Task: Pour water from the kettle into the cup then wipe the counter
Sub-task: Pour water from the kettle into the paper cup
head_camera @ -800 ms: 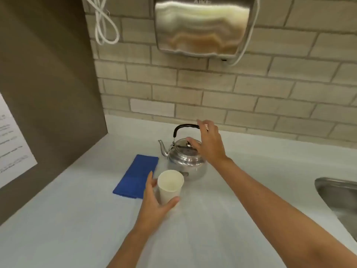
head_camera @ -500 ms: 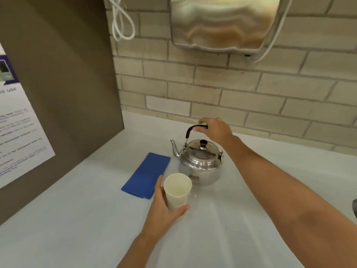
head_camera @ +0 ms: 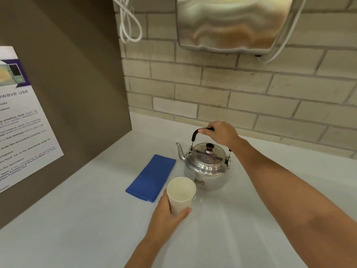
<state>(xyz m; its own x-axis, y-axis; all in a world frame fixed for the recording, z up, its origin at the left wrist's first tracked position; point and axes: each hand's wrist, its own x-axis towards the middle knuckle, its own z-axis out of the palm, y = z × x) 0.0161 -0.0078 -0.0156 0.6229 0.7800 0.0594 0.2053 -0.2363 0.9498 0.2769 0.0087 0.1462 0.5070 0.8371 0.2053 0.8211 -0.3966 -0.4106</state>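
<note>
Gripping the black handle (head_camera: pixel 201 132) at frame center, your right hand (head_camera: pixel 222 133) has its fingers curled tight round it, thumb tip showing on the near side. Kettle (head_camera: pixel 207 169) sits on the white counter (head_camera: pixel 77 219), lid on, spout (head_camera: pixel 179 150) aimed to the left of the frame. Your left hand (head_camera: pixel 167 213), lower center, wraps the white cup (head_camera: pixel 180 194) w/ fingers round its lower wall; cup is upright, just in front of the kettle, looks empty. Blue cloth (head_camera: pixel 152 177) lies folded flat, left of the kettle, just beside the cup. Steel hand dryer (head_camera: pixel 229 22) hangs on the brick wall, top of frame; printed notice (head_camera: pixel 21 120) at left edge.
</note>
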